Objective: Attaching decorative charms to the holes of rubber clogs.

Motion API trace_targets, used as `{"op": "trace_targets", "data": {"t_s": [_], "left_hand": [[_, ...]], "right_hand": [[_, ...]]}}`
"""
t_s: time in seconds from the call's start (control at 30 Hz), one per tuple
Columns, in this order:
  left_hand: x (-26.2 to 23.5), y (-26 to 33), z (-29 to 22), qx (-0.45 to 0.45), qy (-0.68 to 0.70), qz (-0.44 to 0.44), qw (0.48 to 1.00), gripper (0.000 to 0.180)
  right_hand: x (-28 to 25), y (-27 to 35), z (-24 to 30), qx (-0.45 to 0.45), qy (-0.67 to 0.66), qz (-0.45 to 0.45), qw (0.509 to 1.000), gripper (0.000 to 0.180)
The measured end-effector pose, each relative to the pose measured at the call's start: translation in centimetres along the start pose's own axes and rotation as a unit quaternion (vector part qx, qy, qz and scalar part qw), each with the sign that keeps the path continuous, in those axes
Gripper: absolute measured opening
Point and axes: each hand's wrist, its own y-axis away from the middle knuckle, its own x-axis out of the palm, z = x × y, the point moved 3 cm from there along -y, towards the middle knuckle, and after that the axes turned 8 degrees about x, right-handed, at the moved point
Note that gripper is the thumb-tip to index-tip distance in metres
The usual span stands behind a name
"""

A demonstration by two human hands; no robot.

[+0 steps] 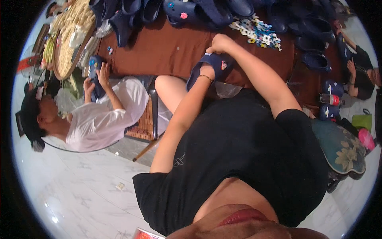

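Observation:
My left hand [207, 71] is pushed into the opening of a navy blue clog [193, 78], its fingers hidden inside, and holds it up at the table's near edge. A small colourful charm [223, 65] sits on the clog's upper. At the clog's far end, my right hand [221, 43] has its fingers closed in a pinch on a small white shoe charm [208, 54]. Beyond my right hand, a pile of white, blue and black charms [258, 32] lies on the brown-covered table [147, 55].
Navy clogs [199, 14] line the table's far side, with more [314, 36] at the right. On the left, a person in white [107, 107] handles another clog [95, 75] beside a large round tray [63, 71]. A bottle [330, 99] and a cushioned stool [342, 149] are at right.

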Motion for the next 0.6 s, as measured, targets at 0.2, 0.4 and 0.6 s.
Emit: {"op": "trace_targets", "data": {"t_s": [0.2, 0.4, 0.6], "left_hand": [[5.3, 1.4, 3.4, 0.038, 0.032, -0.203, 0.978, 0.036], [5.2, 0.8, 3.4, 0.048, 0.035, -0.204, 0.977, 0.038], [5.1, 1.0, 3.4, 0.032, 0.032, -0.197, 0.979, 0.040]], "right_hand": [[1.3, 3.9, -6.6, -0.016, -0.249, -0.352, 0.902, 0.024], [-0.2, 4.3, -13.0, 0.018, -0.114, -0.483, 0.868, 0.019], [0.9, 3.0, -13.4, -0.068, -0.021, -0.522, 0.850, 0.013]]}}
